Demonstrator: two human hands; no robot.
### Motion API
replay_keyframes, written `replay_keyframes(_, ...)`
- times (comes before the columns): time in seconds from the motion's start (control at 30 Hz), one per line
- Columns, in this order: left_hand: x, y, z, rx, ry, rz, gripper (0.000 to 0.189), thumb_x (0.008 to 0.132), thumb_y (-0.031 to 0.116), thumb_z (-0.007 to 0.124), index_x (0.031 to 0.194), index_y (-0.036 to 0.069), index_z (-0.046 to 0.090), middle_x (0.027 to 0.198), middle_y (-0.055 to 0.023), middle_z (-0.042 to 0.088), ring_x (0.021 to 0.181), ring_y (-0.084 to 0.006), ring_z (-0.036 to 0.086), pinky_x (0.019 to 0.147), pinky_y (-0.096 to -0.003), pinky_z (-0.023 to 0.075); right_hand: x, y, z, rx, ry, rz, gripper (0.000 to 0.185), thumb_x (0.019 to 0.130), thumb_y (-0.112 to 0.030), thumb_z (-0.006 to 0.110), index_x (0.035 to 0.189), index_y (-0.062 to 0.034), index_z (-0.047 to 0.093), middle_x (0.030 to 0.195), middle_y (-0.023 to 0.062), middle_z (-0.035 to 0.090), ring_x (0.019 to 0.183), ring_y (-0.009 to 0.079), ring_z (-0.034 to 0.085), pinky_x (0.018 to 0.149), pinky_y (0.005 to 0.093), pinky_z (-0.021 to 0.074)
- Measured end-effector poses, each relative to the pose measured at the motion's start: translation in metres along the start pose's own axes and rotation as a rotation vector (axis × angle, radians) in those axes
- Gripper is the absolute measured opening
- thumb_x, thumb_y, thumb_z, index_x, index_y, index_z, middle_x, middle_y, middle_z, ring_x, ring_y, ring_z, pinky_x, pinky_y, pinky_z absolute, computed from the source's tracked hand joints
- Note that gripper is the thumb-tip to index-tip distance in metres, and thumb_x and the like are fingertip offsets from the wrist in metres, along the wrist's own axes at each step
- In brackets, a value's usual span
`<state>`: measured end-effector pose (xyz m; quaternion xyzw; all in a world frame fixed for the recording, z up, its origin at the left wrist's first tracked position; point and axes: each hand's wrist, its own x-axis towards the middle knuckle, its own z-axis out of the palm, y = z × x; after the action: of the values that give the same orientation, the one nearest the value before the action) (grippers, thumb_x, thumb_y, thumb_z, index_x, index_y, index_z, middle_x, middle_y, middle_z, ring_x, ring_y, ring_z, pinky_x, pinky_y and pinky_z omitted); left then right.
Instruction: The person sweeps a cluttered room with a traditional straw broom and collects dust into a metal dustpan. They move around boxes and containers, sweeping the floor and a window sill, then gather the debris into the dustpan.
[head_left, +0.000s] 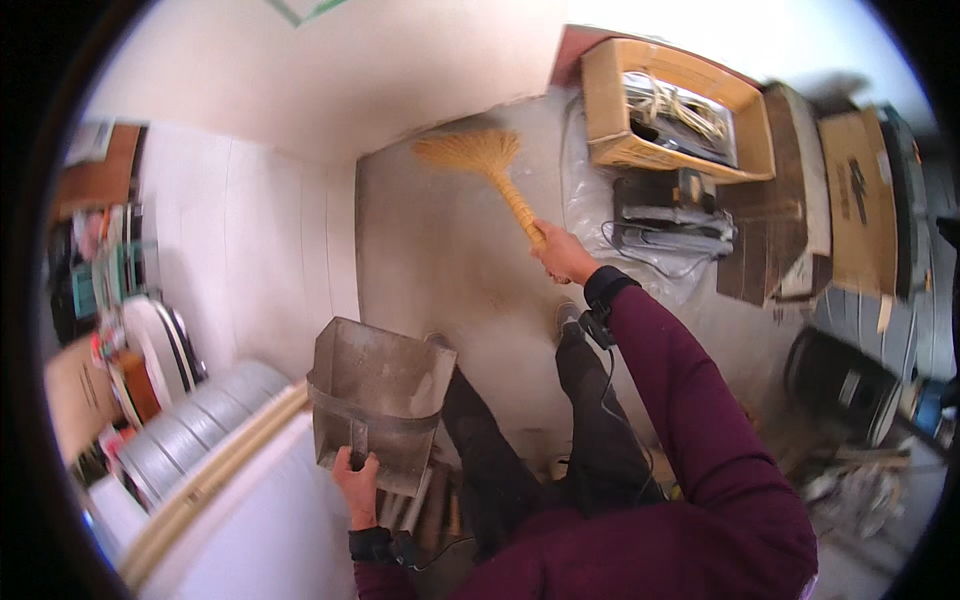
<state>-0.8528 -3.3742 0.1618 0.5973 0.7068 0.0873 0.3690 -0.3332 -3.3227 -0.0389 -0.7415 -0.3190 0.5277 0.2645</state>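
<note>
My right hand (564, 251) grips the wrapped handle of a yellow straw whisk broom (480, 154). The broom's fanned bristles point away from me, over the concrete floor (442, 247) close to the far wall corner. In my left hand (356, 480) is the handle of a worn metal dustpan (382, 375), raised at my left side beside my leg. Its inner face shows a dusty, stained surface. A faint brownish patch of dirt (495, 300) marks the floor ahead of my shoes, though its detail is blurred.
To the right, a cardboard box (679, 161) holds coiled cables (679, 105); dark electrical equipment (667, 217) lies on plastic sheeting (589, 180). More cartons (859, 202) stand beyond. On the left are a white wall panel (262, 225), a ribbed metal duct (202, 427) and a wooden strip (210, 487).
</note>
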Motion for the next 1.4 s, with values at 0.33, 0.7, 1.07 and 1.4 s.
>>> replay_keyframes(0.33, -0.188, -0.062, 0.176, -0.292, 0.189, -0.292, 0.019, 0.078, 0.007, 0.076, 0.08, 0.003, 0.057, 0.069, 0.0024, 0.049, 0.067, -0.0061, 0.045, 0.059, -0.0284, 0.0421, -0.131, 0.091, -0.004, -0.385, -0.571, 0.323, 0.071, 0.089, -0.007, 0.064, 0.155, -0.0123, 0.039, 0.085, 0.016, 0.063, 0.063, 0.0276, 0.063, 0.056, 0.0435, 0.0559)
replay_keyframes(0.7, -0.292, -0.158, 0.366, -0.352, 0.304, -0.591, 0.022, 0.071, 0.017, 0.075, 0.082, 0.002, 0.063, 0.066, -0.0165, 0.061, 0.057, -0.0275, 0.061, 0.059, -0.0409, 0.0505, -0.059, 0.037, 0.053, -0.467, -0.561, 0.01, 0.079, 0.085, 0.005, 0.063, 0.158, -0.0121, 0.039, 0.088, 0.0129, 0.068, 0.065, 0.0195, 0.071, 0.049, 0.0348, 0.0571)
replay_keyframes(1.07, -0.23, -0.267, 0.551, -0.258, 0.3, -0.738, 0.027, 0.068, 0.026, 0.075, 0.081, 0.005, 0.064, 0.071, -0.0191, 0.066, 0.07, -0.0436, 0.066, 0.063, -0.0501, 0.0514, -0.069, 0.076, -0.017, -1.342, -0.656, -0.226, 0.081, 0.076, -0.004, 0.063, 0.154, -0.014, 0.045, 0.08, 0.03, 0.064, 0.075, 0.0394, 0.071, 0.075, 0.0444, 0.0558)
replay_keyframes(1.4, -0.114, -0.298, 0.562, -0.193, 0.259, -0.485, 0.031, 0.078, 0.028, 0.079, 0.091, 0.003, 0.064, 0.081, -0.0194, 0.07, 0.078, -0.0435, 0.067, 0.068, -0.0492, 0.0517, -0.077, 0.073, -0.073, -0.877, -0.348, 0.068, 0.095, 0.077, 0.008, 0.063, 0.163, -0.013, 0.028, 0.121, 0.014, 0.066, 0.074, 0.0192, 0.068, 0.065, 0.0303, 0.0565)
